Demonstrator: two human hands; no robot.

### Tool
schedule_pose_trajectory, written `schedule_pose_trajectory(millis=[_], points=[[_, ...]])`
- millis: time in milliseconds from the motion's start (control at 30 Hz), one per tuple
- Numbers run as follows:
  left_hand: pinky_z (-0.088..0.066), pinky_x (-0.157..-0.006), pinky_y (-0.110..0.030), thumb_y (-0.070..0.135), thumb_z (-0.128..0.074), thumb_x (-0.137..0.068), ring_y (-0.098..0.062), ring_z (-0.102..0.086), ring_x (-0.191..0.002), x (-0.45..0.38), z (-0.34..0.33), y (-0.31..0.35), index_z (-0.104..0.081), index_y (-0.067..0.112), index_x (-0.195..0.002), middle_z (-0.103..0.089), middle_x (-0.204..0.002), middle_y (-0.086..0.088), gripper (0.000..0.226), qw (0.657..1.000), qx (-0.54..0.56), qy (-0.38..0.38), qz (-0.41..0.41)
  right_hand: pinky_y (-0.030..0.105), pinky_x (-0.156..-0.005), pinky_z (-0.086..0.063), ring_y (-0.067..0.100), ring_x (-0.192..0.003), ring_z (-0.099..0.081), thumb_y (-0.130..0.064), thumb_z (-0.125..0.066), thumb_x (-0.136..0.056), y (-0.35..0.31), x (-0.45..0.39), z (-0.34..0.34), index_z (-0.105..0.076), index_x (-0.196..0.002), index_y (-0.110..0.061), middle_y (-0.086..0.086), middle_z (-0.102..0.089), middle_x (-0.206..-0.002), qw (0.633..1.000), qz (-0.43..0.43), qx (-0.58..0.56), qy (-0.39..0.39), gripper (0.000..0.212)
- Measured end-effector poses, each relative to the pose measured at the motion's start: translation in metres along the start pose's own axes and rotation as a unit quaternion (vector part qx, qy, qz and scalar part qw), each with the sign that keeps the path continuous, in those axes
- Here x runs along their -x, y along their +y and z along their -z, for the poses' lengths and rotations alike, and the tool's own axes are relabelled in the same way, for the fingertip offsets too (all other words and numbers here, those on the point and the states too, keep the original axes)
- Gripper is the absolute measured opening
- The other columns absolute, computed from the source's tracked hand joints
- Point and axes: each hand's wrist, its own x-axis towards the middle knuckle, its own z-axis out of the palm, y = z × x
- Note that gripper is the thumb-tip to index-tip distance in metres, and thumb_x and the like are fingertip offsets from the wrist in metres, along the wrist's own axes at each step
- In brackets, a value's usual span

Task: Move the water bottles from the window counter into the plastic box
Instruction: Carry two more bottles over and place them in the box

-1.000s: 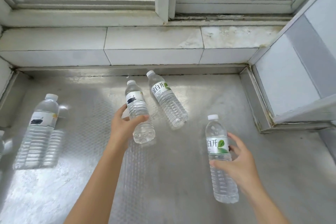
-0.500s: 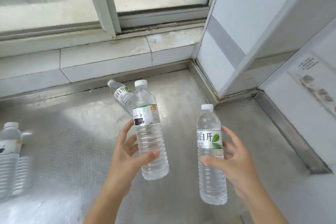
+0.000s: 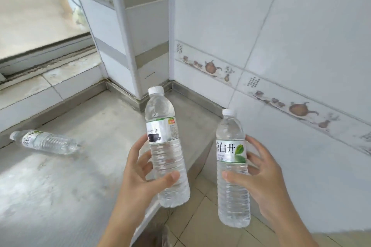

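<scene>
Head view: the left hand (image 3: 138,174) has its grip closed around an upright water bottle (image 3: 166,150) with a silver label, while the right hand (image 3: 259,176) clasps a second bottle (image 3: 231,168) with a leaf label, both raised past the bench (image 3: 80,166) edge. A third bottle (image 3: 45,142) lies on its side on the bench near the window sill (image 3: 50,78).

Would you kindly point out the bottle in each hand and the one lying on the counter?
Left-hand bottle (image 3: 163,136): head view, on its label.
Right-hand bottle (image 3: 230,150): head view, on its leaf label.
Lying bottle (image 3: 48,142): head view, on its ribbed body.
</scene>
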Motion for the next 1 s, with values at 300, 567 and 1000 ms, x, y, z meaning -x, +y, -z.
schedule_pose_trajectory(millis=[300,567,1000], points=[[-0.059,-0.068,-0.026,0.016,-0.088,-0.04,-0.022,-0.075,-0.093,0.094,-0.17,-0.013,-0.053,0.038,-0.13,-0.076,-0.106,-0.008,0.099,0.975,0.028,-0.22,0.008,0.045,-0.079,-0.057,0.015,-0.098,-0.069,0.003,-0.089,-0.048,0.034,0.147,0.177,-0.055,-0.116,-0.055,-0.007,-0.071,-0.109,0.982,0.005,-0.039,0.183,0.096],[-0.057,-0.088,-0.045,0.02,-0.091,-0.037,-0.023,-0.069,-0.108,0.141,-0.313,-0.031,-0.054,0.049,-0.127,-0.075,-0.113,-0.005,0.102,0.919,-0.033,-0.392,0.035,0.031,-0.072,-0.055,0.0,-0.086,-0.069,0.01,-0.085,-0.051,0.054,0.235,0.295,-0.053,-0.114,-0.052,-0.023,-0.072,-0.095,0.932,0.006,-0.089,0.35,0.094],[-0.058,-0.087,-0.053,0.02,-0.092,-0.039,-0.018,-0.069,-0.107,0.182,-0.548,-0.078,-0.049,0.047,-0.131,-0.076,-0.111,0.0,0.105,0.806,-0.076,-0.586,0.042,0.045,-0.08,-0.055,0.017,-0.092,-0.072,0.005,-0.089,-0.048,0.093,0.264,0.473,-0.054,-0.121,-0.047,-0.008,-0.075,-0.1,0.832,0.002,-0.108,0.544,0.097]])
